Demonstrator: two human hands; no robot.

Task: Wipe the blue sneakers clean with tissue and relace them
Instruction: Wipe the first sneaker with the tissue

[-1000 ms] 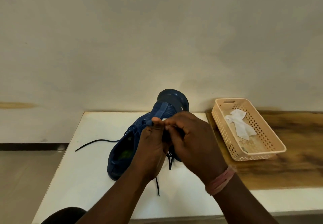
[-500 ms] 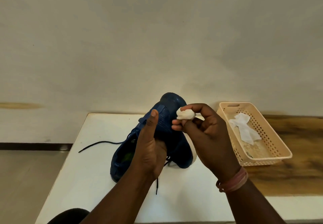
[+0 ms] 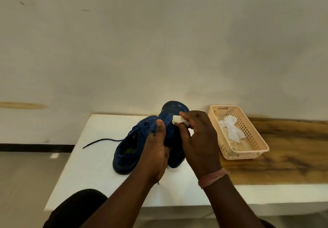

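Head view, my observations. On the white rectangular tabletop I see two dark blue fabric sneakers. One blue sneaker lies flat, its opening toward the near left. The other, the raised blue sneaker, stands tipped up on its heel end, sole facing the far wall.

The left hand grips the raised sneaker from the near side, fingers curled round the upper and the thumb extended upward along it. The right hand pinches a small white tissue wad between fingertips and thumb and holds it touching the upper near the toe.

A dark loose shoelace trails from the flat sneaker toward the left edge of the tabletop. A further lace end shows below the left wrist; which shoe it belongs to I cannot tell.

To the right, on a brown wood-grain counter, stands a beige perforated plastic basket holding a crumpled white tissue.

Assessment: wiping is in progress on the raised sneaker. Whether the flat sneaker is already clean cannot be established from this view. With lace lying loose, I judge the relacing not yet complete. Remaining, in my estimate: finishing the wipe, discarding the wad, then threading and tightening laces on both shoes.
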